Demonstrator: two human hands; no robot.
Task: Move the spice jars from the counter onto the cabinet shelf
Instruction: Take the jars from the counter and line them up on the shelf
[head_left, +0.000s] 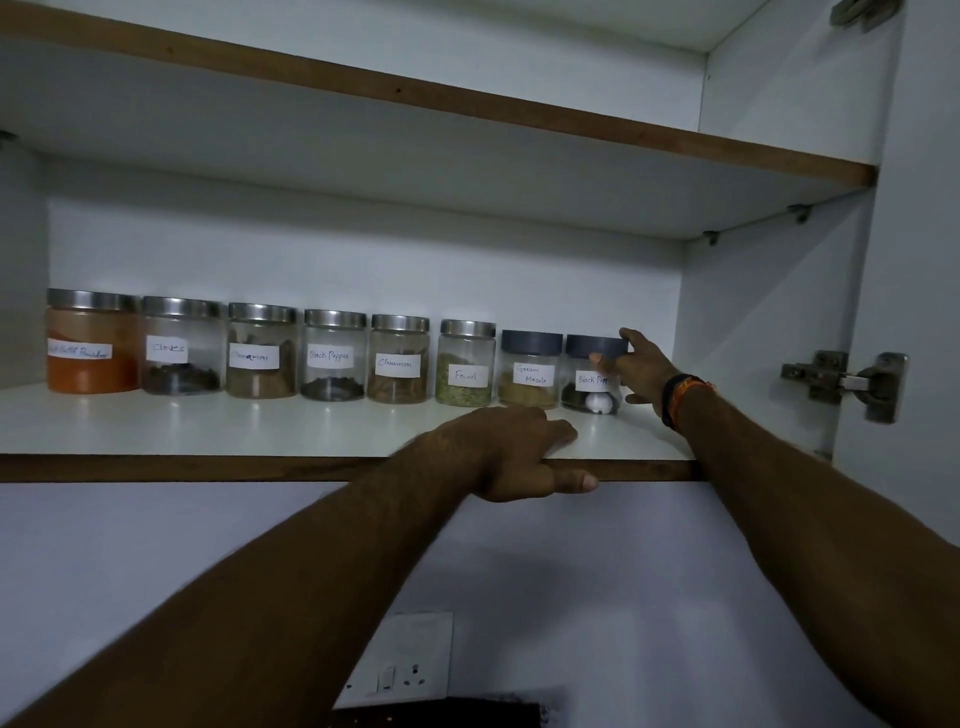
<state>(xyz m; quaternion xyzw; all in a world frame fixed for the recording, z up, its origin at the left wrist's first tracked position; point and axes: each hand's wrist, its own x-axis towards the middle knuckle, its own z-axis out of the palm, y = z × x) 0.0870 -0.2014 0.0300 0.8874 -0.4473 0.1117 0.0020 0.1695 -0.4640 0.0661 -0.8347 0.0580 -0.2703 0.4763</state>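
Observation:
Several labelled spice jars stand in a row on the white cabinet shelf. From the left come an orange powder jar, Cloves, Cinnamon, Black Pepper, a second Cinnamon, Fennel and a grey-lidded Garam Masala jar. At the right end, my right hand grips the grey-lidded Black Pepper jar, thumb on its front, fingers round the far side. My left hand rests on the shelf's front edge, fingers on top, thumb along the brown edge.
An upper shelf with a brown edge hangs above the jars. The cabinet's right wall stands close to the last jar, and the open door's hinge sits further right. A wall socket is below.

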